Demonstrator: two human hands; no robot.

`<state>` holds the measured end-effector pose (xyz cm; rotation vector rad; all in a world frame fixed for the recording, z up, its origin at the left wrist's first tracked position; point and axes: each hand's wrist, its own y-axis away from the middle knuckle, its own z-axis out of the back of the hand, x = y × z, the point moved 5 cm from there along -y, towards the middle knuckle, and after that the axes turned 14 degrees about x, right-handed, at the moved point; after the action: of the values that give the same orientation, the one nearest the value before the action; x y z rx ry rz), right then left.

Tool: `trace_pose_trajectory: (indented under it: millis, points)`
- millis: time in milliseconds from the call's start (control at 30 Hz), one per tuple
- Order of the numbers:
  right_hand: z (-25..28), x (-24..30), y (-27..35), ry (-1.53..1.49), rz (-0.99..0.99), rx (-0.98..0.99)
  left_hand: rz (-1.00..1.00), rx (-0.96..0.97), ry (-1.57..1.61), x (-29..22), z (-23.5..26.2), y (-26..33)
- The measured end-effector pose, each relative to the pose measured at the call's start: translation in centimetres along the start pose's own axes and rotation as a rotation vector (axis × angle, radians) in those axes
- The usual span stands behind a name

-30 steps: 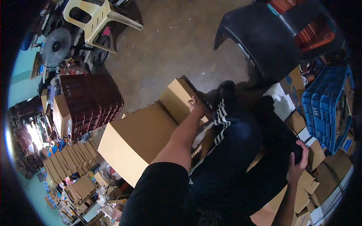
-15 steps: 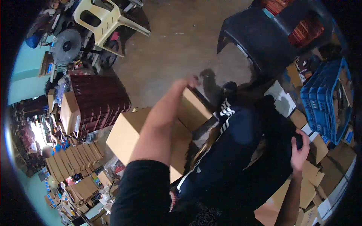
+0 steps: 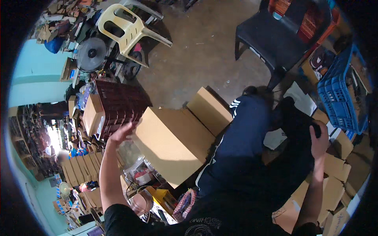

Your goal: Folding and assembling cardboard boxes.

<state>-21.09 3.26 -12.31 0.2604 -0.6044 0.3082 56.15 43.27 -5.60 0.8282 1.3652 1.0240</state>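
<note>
A brown cardboard box [image 3: 165, 151] stands tilted beside my legs, with a flap-like cardboard panel [image 3: 210, 112] at its far right side. Just off the box's left corner is my left hand [image 3: 123, 133], its fingers stretched out and holding nothing; whether the fingertips touch the cardboard is unclear. My right hand [image 3: 319, 141] rests at my right knee, thumb and fingers curved around something black. Against the dark trousers I cannot make out what that black thing is.
A maroon crate [image 3: 120, 104] stands beyond my left hand, near a fan [image 3: 91, 54] and a cream plastic chair [image 3: 126, 29]. Ahead to the right are a black chair [image 3: 271, 39] and a blue crate [image 3: 338, 94]. Flattened cardboard [image 3: 334, 173] lies at the right.
My left hand has swung back and left, from the far panel to the box's left corner. My right hand stays at the knee. The view has shifted.
</note>
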Motion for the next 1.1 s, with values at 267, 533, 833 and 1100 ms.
trace_pose_trajectory:
  millis: [267,533,833,1100]
  points:
    - [-1.0,3.0,-1.6,0.023,0.079,0.022,-0.291,-0.33,-0.167,-0.9,-4.0,-0.8]
    - [-1.7,5.6,-2.3,0.114,0.101,0.045,-0.437,-0.217,-0.118,-8.8,-5.4,-3.8]
    - [-1.3,4.7,-1.9,0.104,0.05,0.052,-0.694,-0.167,-0.069,-17.3,-3.5,-6.8]
    - [-0.8,3.8,-1.8,0.141,0.072,0.034,-0.756,-0.223,-0.015,-23.7,-4.6,-15.1]
